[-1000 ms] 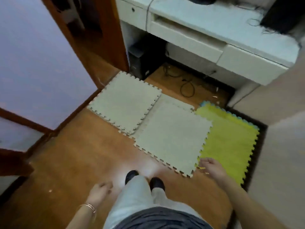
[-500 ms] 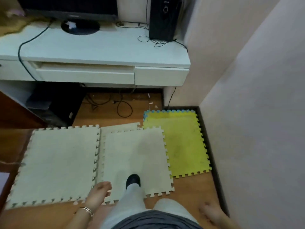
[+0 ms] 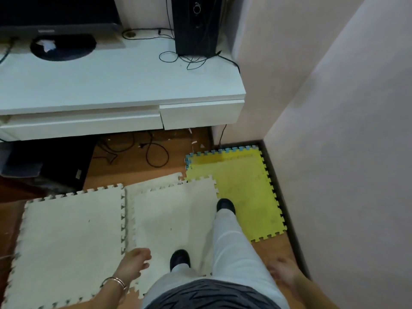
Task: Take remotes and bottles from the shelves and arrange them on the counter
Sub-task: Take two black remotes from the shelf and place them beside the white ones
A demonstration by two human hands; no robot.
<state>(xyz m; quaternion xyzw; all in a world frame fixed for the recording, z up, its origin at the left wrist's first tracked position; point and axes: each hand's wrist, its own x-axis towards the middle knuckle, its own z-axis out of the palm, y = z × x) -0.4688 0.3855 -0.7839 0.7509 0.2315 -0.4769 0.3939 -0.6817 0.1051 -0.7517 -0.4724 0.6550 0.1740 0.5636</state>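
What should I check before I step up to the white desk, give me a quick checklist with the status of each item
1. Left hand free of objects: ok, open and empty.
2. Right hand free: cannot tell, blurred.
3. Footing: not ok, foam mats overlap unevenly; front shoe is on the yellow mat.
4. Floor under the white desk: not ok, loose cables lie there.
5. Room on the desk top: ok, bare middle; monitor base and speaker stand at the back.
6. Remotes or bottles in sight: not ok, none visible.
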